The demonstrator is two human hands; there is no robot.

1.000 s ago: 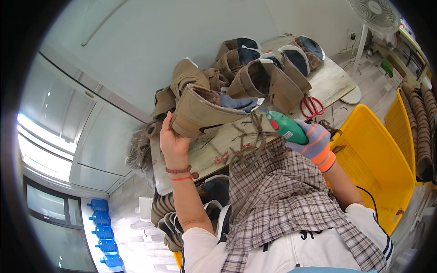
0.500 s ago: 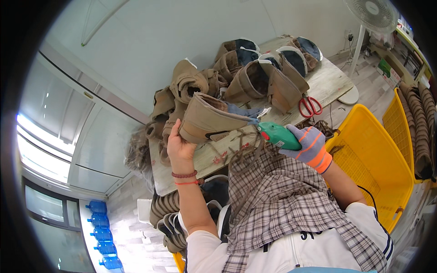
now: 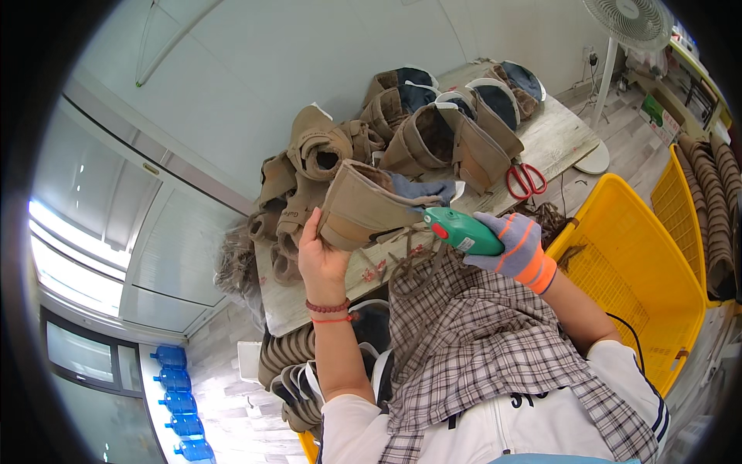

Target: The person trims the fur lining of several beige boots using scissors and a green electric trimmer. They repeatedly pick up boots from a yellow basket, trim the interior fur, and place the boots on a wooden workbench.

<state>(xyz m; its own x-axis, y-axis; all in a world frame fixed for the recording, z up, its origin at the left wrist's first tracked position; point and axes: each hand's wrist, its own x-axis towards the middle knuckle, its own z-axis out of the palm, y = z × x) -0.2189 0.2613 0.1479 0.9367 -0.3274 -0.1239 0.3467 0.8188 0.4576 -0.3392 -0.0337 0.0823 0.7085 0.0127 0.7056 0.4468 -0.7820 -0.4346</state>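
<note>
A brown, fleece-lined shoe upper with a dark blue inner lining is held up over the near edge of the table. My bare left hand grips its left end, thumb upright against the outside. In my right hand, gloved in grey and orange, is a green handheld electric cutter with a red button. The tool's front end meets the upper's lower right edge; its blade is too small to make out. Behind the held piece, more brown uppers lie heaped on the table.
Red-handled scissors lie on the worn wooden table, right of the pile. A yellow crate stands by my right arm. Stacked brown pieces sit below the table to the left. A fan stands at the far right.
My left hand and the upper have shifted slightly right, with the upper turned a little. The cutter has moved left along the upper's lower edge. Both hands keep their hold.
</note>
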